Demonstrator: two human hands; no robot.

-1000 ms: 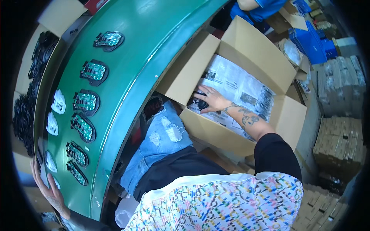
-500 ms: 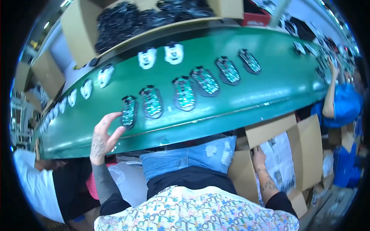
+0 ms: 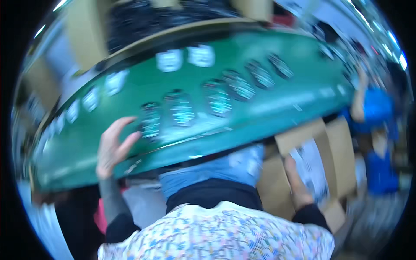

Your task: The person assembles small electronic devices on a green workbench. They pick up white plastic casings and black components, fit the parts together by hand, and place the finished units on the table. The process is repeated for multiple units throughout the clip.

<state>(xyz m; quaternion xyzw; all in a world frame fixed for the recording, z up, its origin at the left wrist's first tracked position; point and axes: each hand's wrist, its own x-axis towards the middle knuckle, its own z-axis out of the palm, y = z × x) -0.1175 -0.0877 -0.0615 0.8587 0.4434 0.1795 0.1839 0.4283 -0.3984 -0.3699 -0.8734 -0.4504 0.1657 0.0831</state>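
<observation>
My left hand [image 3: 115, 147] is over the belt's near edge, thumb and fingers spread with nothing between them. Its fingertips point toward the leftmost dark oval shell with a green circuit board [image 3: 150, 122], and a small gap seems to separate them. Several like shells, such as a second one [image 3: 179, 108], run in a slanting row to the far right. My right hand [image 3: 292, 168] reaches down into an open cardboard box [image 3: 274, 184], beside a white printed sheet [image 3: 313, 169]. Blur and the box hide its fingers. The whole picture is smeared by motion.
The green belt [image 3: 143, 84] curves across in front of me. White shells [image 3: 169, 60] lie along its far side and left end. Behind it stands a large carton of black parts [image 3: 143, 26]. A co-worker in blue [image 3: 376, 104] is at the right end.
The view has swung and blurred. The leftmost shell now appears a little farther from my left fingertips. My right hand remains in the box.
</observation>
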